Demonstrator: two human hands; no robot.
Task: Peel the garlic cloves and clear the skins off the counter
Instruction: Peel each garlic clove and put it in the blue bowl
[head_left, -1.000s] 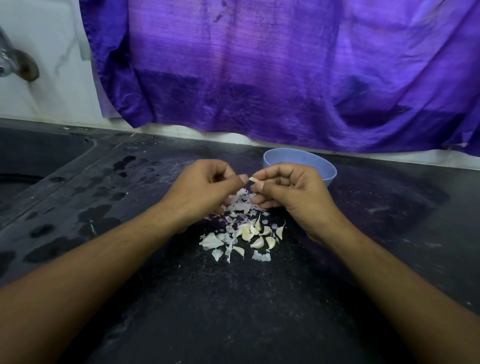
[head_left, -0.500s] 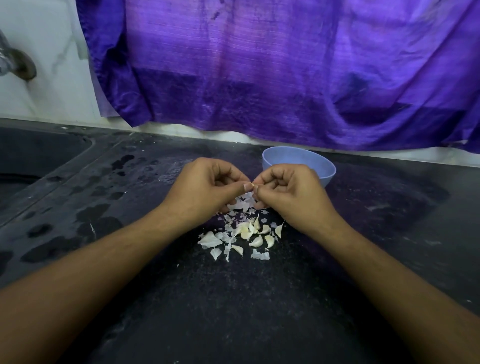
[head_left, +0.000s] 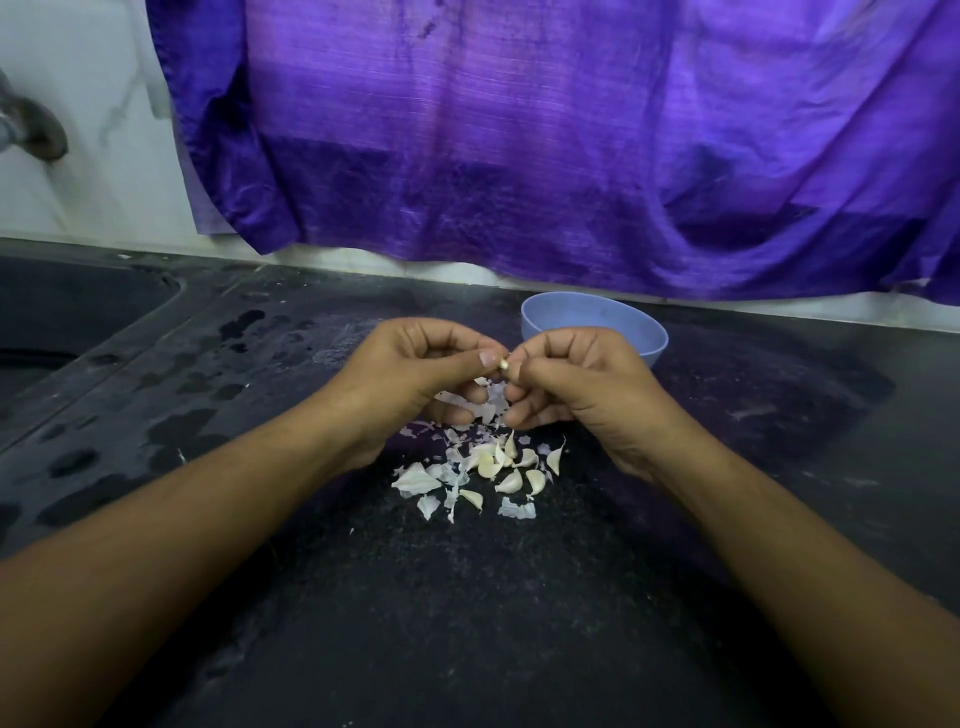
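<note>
Cloth: purple, hung across back wall, fills most of upper view; hem ends just above back edge of counter.
Counter: black speckled stone; wet blotches across left part.
Sink: dark basin set into counter, far left, partly out of view.
Left hand: raised over centre of counter, fingers curled, thumb and forefinger pinching held clove from left side.
Right hand: opposite left hand, fingers curled, pinching same clove from right side; fingertips of both hands meet at clove.
Bowl: light blue, on counter just behind right hand, near back wall; front rim hidden by knuckles.
Tap: grey metal, on white wall at far left edge, cut off by frame.
Skins: white papery flakes, scattered on counter under and just in front of both hands.
Loose cloves: pale cluster on counter in front of hands, mixed in with skins; peeled or not, cannot tell.
Held clove: small, pale, between both thumbs, above the pile; mostly hidden by fingers.
</note>
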